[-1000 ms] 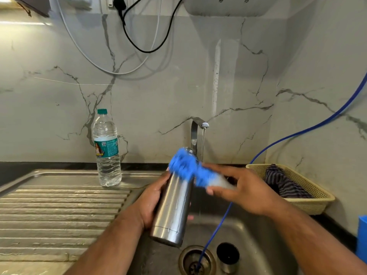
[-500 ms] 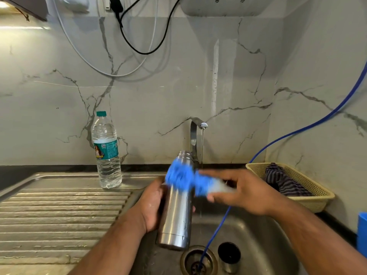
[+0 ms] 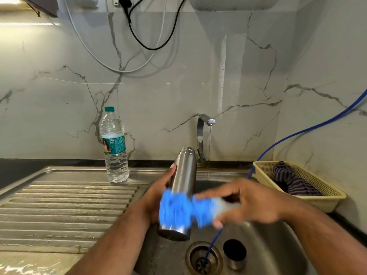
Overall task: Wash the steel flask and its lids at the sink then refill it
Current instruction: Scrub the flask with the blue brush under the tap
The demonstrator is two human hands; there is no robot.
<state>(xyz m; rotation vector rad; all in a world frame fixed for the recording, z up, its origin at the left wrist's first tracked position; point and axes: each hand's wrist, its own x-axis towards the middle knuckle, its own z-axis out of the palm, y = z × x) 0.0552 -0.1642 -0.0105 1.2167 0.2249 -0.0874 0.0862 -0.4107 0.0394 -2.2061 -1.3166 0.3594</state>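
While water falls in a thin stream from the tap, the head view shows the steel flask held over the sink, just left of the stream and apart from it. The left hand is wrapped round the flask's middle from the left side, with a fingertip showing against the wall. The right hand is curled about the pale handle of a blue brush, whose blurred bristles lie across the flask's lower body; the blur hides the exact finger hold. The two hands are apart, linked only through brush and flask. The flask's long axis runs near upright, with the open mouth up and leaning a little toward the tap, and the base down toward the drain. I judge the flask stiff, probably light with no lid on, and slick where wet, so the mid-body wrap looks the safest hold. A steel cup lid stands in the basin beside the drain, into which a blue hose runs. A water bottle stands on the bench to the left
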